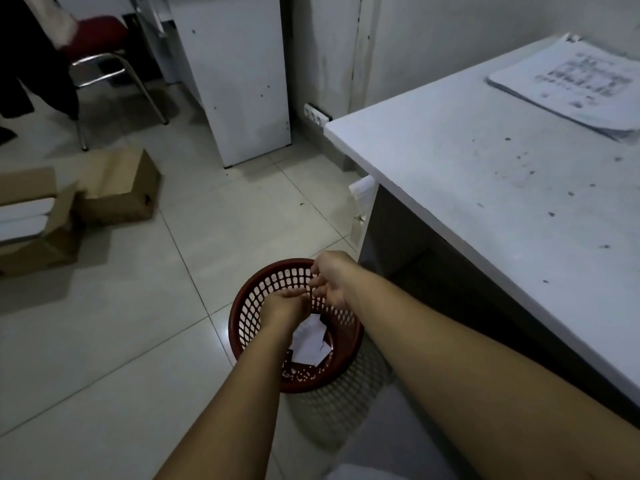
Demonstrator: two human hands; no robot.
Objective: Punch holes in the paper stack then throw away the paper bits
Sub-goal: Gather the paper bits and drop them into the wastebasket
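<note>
A red mesh wastebasket [242, 317] stands on the tiled floor beside the desk. Inside it lie crumpled white paper [310, 341] and several small round paper bits [299, 374]. Both my hands are held together above the basket's opening. My left hand [285, 306] has its fingers curled, and my right hand [330, 278] touches it from the right with bent fingers. A thin dark sliver shows between them; I cannot make out what it is. The paper stack [571, 84] lies on the far right of the white desk [485, 188].
Open cardboard boxes [114, 188] sit on the floor at the left. A red chair with metal legs [104, 57] and a white cabinet [242, 81] stand behind. A power strip [316, 114] lies by the wall. The desk edge runs close to my right arm.
</note>
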